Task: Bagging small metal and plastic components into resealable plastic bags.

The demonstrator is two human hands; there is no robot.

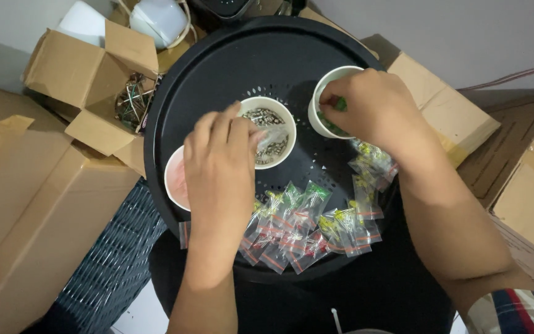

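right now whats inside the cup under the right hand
Small green pieces show inside the white cup, at its left side. The right hand covers most of the opening, so the rest of the contents and how full it is cannot be seen.

black tray (217,68): smooth plastic, slight sheen. cups (292,127): matt white paper. small bags (307,226): clear glossy plastic. boxes (44,204): matt brown cardboard.

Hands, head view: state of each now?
Left hand: fingers pinched at the middle cup; contents unclear.
Right hand: closed on small green pieces over the right cup.
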